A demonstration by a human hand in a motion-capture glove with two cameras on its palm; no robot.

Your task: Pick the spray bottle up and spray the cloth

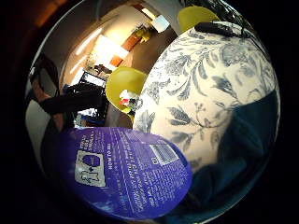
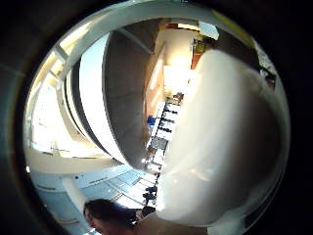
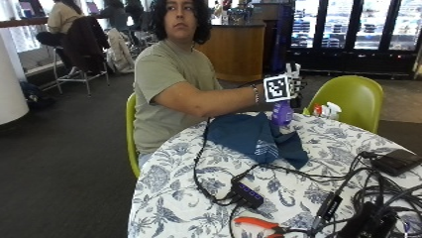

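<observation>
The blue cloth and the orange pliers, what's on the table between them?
In the outside view, black cables and a black power strip lie between the blue cloth and the orange pliers.

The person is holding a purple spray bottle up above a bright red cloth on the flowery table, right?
Not quite: the cloth is dark blue, not red, as the outside view shows. The rest holds: the gloved right hand holds the purple spray bottle above it, over the floral-patterned round table.

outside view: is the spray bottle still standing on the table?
No. The right hand holds the purple spray bottle lifted above the dark blue cloth, clear of the table.
</observation>
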